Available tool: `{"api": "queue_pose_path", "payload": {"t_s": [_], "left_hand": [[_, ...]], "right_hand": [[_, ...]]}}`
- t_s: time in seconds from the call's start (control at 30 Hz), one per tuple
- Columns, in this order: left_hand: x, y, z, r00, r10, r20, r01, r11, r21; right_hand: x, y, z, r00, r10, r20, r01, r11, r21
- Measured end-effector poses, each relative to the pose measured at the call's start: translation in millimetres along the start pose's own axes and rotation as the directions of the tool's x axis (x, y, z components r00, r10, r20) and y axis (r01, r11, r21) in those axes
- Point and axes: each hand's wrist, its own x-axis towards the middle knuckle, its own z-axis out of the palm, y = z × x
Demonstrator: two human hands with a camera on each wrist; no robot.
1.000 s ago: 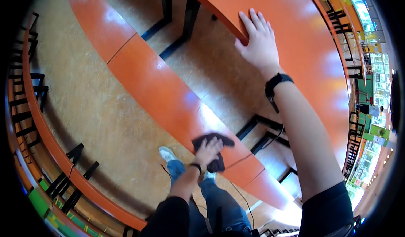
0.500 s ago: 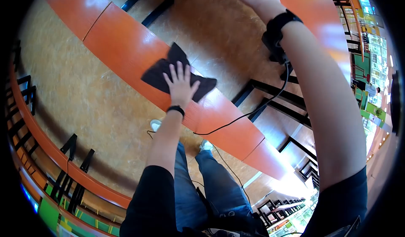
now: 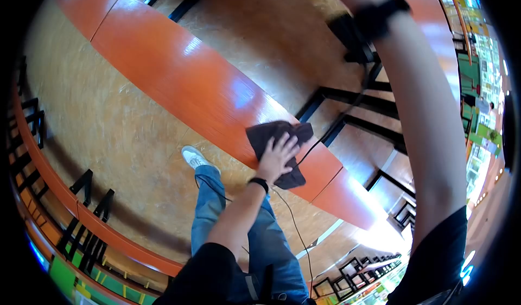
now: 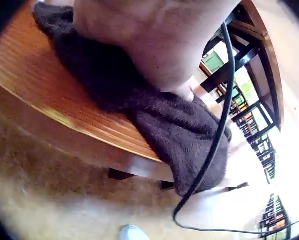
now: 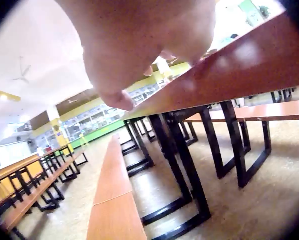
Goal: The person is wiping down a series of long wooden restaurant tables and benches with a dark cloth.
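Observation:
My left hand (image 3: pixel 279 158) lies on a dark brown cloth (image 3: pixel 263 135), fingers spread, pressing it onto an orange bench (image 3: pixel 179 71). In the left wrist view the fuzzy cloth (image 4: pixel 174 132) is bunched in folds under the palm, and one end reaches past the bench's edge. My right hand (image 5: pixel 144 45) is at the edge of the orange-red table (image 5: pixel 259 65), its thumb hanging beside the rim and a few fingertips showing. The head view cuts that hand off at the top; only the wrist and forearm show there.
A black cable (image 4: pixel 219 135) runs from the left wrist past the cloth; another cable (image 3: pixel 297 226) hangs by the legs. Black metal legs (image 3: pixel 358 104) stand between bench and table. Another long bench (image 3: pixel 119 237) curves along the left. A white shoe (image 3: pixel 196 157) is on the floor.
The left hand and cloth first slid up and left along the bench, then came back down and right toward the body. The right hand went up out of the head view.

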Motion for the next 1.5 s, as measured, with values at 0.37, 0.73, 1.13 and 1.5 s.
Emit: {"api": "queue_pose_path", "payload": {"t_s": [0.37,0.73,1.13,1.5], "left_hand": [[30.9,-127.1,-67.7,0.73,-0.549,-0.407,0.632,0.769,0.096],[-42.5,137.8,132.6,0.993,-0.109,0.043,0.107,0.994,0.035],[93.5,90.4,46.6,0.999,0.032,-0.029,-0.025,0.976,0.216],[118.8,-7.0,-14.6,0.541,-0.758,-0.364,0.84,0.508,0.189]], "right_hand": [[-324.1,87.9,-233.0,0.915,0.219,0.34,-0.15,0.964,-0.218],[-378.8,103.3,-261.4,0.871,0.358,0.337,-0.367,0.929,-0.04],[-382.3,108.6,-256.7,0.862,0.39,0.323,-0.359,0.921,-0.155],[-384.5,112.2,-250.2,0.875,0.376,0.306,-0.351,0.926,-0.136]]}}
